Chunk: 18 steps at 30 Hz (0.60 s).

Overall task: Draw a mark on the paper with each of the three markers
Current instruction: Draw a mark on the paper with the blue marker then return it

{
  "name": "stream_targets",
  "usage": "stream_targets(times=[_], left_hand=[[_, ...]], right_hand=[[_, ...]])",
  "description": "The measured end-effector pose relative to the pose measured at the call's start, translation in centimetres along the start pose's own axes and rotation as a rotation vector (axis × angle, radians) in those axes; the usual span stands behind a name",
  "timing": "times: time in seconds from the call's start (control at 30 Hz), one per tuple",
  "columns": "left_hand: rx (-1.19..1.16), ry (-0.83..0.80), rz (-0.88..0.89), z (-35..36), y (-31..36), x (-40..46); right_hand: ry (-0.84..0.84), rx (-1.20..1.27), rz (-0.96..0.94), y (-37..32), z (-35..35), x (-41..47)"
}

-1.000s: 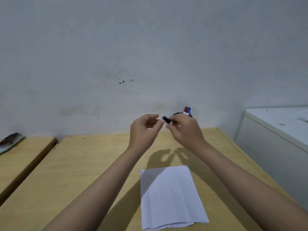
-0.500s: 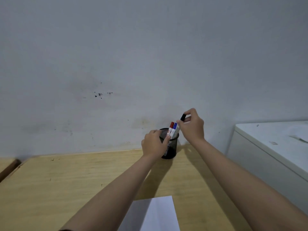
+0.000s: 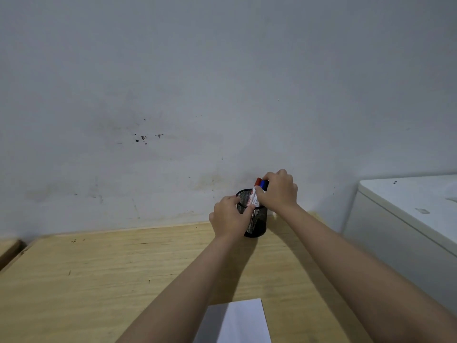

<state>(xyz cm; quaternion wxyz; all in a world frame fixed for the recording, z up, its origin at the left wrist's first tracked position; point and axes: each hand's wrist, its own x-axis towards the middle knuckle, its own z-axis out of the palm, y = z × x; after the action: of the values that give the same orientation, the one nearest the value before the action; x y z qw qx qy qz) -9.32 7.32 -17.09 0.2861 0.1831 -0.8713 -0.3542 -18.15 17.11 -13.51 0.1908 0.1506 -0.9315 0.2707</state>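
Note:
A black mesh pen cup [image 3: 257, 224] stands at the back of the wooden table [image 3: 99, 280], near the wall. My left hand [image 3: 228, 217] grips its left side. A red-capped marker [image 3: 258, 180] and a blue-capped marker [image 3: 265, 184] stick out of the cup. My right hand [image 3: 279, 191] is curled over the cup's mouth, thumb pressed on a white marker barrel. It hides what its fingers hold, and no black marker shows. The white paper [image 3: 237, 323] lies near the table's front edge, between my forearms.
A white cabinet [image 3: 408, 219] stands close to the table's right side. The corner of a second wooden table [image 3: 7, 248] shows at far left. A grey wall [image 3: 222, 95] rises right behind the cup.
My right hand, which held the black marker above the cup, has dropped onto the cup's mouth. My left hand has closed more firmly on the cup. The view has tilted upward.

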Motion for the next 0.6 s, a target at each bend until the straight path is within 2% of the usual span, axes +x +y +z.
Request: stream_targets(times=[0.13, 0.23, 0.33, 0.4, 0.47, 0.6], left_hand=[[0.037, -0.013, -0.019, -0.3, 0.3, -0.1], [0.115, -0.05, 0.01, -0.4, 0.6, -0.3], [0.054, -0.13, 0.0, -0.5, 0.6, -0.6], [-0.086, -0.126, 0.002, -1.3, 0.6, -1.1], [-0.33, -0.057, -0.017, -2.9, 1.0, -2.2], [-0.838, 0.022, -0.043, -6.6, 2.1, -5.3]], right_hand=[[0.129, 0.001, -0.066, -0.6, -0.4, -0.2], [0.067, 0.069, -0.135, -1.6, -1.3, -0.3], [-0.053, 0.25, -0.231, -2.3, -2.4, -0.9], [0.017, 0.368, -0.31, -2.8, -3.7, -1.8], [0.189, 0.491, -0.354, -3.3, -5.5, -3.4], [0.406, 0.696, -0.331, -3.3, -7.7, -9.3]])
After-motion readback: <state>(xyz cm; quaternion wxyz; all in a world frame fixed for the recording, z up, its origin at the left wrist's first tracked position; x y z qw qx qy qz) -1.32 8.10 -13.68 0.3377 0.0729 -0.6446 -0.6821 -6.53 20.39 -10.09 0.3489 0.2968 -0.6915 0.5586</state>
